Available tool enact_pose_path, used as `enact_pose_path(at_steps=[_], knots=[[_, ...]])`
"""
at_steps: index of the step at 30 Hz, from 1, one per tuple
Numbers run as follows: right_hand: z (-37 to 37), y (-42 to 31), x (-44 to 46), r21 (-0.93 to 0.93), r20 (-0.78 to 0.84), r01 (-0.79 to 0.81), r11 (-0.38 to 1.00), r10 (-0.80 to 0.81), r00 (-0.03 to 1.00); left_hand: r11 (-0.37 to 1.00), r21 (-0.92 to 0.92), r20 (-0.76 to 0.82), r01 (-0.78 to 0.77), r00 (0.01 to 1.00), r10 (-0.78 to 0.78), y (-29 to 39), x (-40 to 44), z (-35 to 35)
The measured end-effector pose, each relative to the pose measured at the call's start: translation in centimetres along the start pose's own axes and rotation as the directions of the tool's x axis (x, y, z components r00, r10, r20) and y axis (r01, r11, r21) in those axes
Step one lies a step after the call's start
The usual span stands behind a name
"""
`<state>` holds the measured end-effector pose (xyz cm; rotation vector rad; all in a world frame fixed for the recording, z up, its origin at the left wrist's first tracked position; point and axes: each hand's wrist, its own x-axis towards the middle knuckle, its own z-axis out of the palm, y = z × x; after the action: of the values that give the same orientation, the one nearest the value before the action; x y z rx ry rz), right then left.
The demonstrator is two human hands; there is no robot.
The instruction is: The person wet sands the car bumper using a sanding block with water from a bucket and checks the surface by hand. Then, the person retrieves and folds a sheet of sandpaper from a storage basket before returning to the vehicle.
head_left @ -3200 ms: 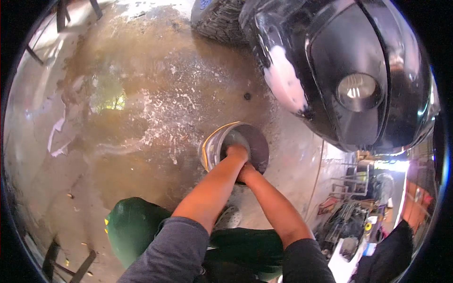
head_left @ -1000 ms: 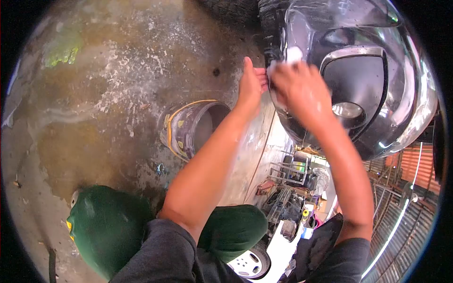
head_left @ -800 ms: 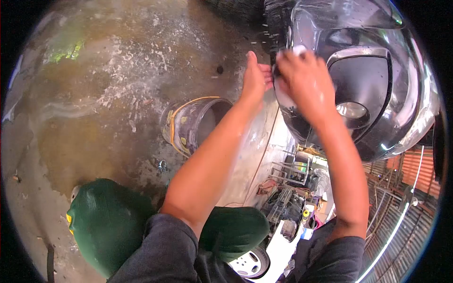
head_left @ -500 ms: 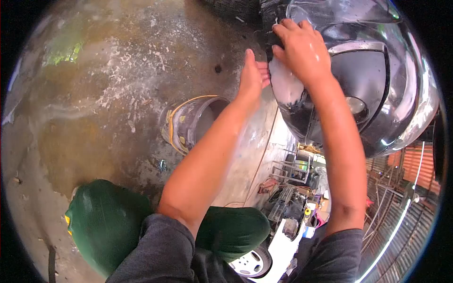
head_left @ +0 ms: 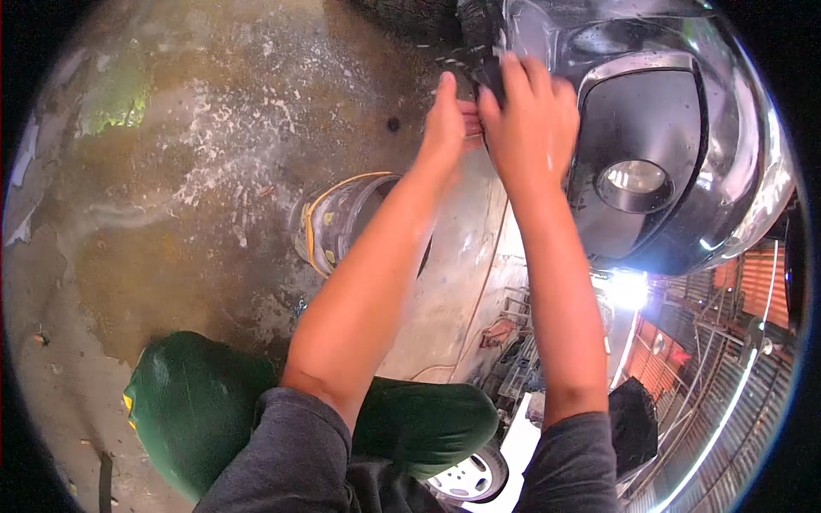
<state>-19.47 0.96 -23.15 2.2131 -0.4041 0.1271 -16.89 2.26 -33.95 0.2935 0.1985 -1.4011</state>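
"What's ahead of you?"
"The black car bumper (head_left: 637,120), at your upper right, its top cut off by the view's edge."
"And the bucket (head_left: 340,221)?"
"On the floor (head_left: 171,214), partly behind your left forearm (head_left: 376,256); its contents can't be made out."
"Your hands?"
"Your right hand (head_left: 532,124), slightly blurred, covers the bumper's edge, fingers apart; whether it pinches anything underneath, I cannot tell. Your left hand (head_left: 446,128) is just beside it, thumb raised, fingers straight."

Room lies over the floor (head_left: 214,256) left of the bucket (head_left: 342,221); the black bumper (head_left: 634,120) blocks the right.
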Motion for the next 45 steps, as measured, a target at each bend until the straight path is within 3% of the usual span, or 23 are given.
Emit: enact_pose_path(at_steps=[1, 2, 4, 6, 7, 10, 13, 16, 20, 21, 24, 35, 42, 45], knots=[[-0.7, 0.8, -2.5, 0.061, -0.086, 0.0, 0.998, 0.005, 0.996, 0.999, 0.046, -0.039, -0.021, 0.999, 0.023, 0.3, 0.2, 0.4], [-1.7, 1.6, -5.8, 0.096, -0.029, -0.027, 0.995, 0.03, 0.999, 0.995, 0.093, -0.073, -0.039, 0.996, 0.046, 0.5, 0.7, 1.1], [-2.8, 2.6, -12.6, 0.17, 0.108, -0.111, 0.979, 0.093, 0.99, 0.896, 0.304, -0.053, -0.324, 0.933, 0.355, -0.2, 5.0, 1.9], [-3.5, 3.3, -18.0, 0.257, 0.192, -0.213, 0.943, 0.166, 0.967, 0.642, 0.57, -0.034, -0.512, 0.766, 0.642, 0.3, 6.3, 3.2], [-3.9, 3.0, -20.0, 0.252, 0.256, -0.271, 0.929, 0.206, 0.945, 0.451, 0.681, 0.078, -0.577, 0.67, 0.739, 0.4, 6.3, 3.4], [-3.9, 1.3, -23.9, 0.324, 0.379, -0.422, 0.847, 0.292, 0.878, 0.097, 0.75, 0.335, -0.655, 0.502, 0.798, 0.3, 5.6, 3.3], [-1.2, -0.2, -27.7, 0.451, 0.449, -0.569, 0.688, 0.377, 0.81, 0.051, 0.72, 0.415, -0.692, 0.489, 0.767, -1.3, 3.8, 3.0], [-0.7, 1.1, -30.8, 0.401, 0.535, -0.61, 0.684, 0.365, 0.762, -0.025, 0.709, 0.469, -0.704, 0.445, 0.763, -3.1, 2.5, 2.7], [1.4, 1.6, -34.8, 0.496, 0.561, -0.745, 0.445, 0.49, 0.667, -0.116, 0.687, 0.534, -0.717, 0.389, 0.751, -5.2, 1.1, 2.3], [1.4, 1.8, -34.7, 0.48, 0.542, -0.73, 0.486, 0.49, 0.683, -0.12, 0.688, 0.535, -0.715, 0.388, 0.751, -5.6, 0.8, 2.4], [1.3, 1.8, -33.7, 0.495, 0.601, -0.781, 0.38, 0.499, 0.624, -0.151, 0.709, 0.553, -0.689, 0.409, 0.726, -6.4, 0.4, 2.0], [2.0, 0.8, -33.0, 0.57, 0.639, -0.77, 0.285, 0.435, 0.634, -0.192, 0.732, 0.58, -0.654, 0.45, 0.679, -9.5, -1.8, 0.9], [2.0, 0.2, -33.5, 0.586, 0.667, -0.773, 0.241, 0.398, 0.63, -0.258, 0.704, 0.641, -0.661, 0.435, 0.632, -2.9, 2.3, 0.9], [2.0, 0.3, -33.7, 0.582, 0.679, -0.781, 0.229, 0.391, 0.621, -0.171, 0.713, 0.62, -0.679, 0.498, 0.606, -0.2, 4.0, 1.3]])
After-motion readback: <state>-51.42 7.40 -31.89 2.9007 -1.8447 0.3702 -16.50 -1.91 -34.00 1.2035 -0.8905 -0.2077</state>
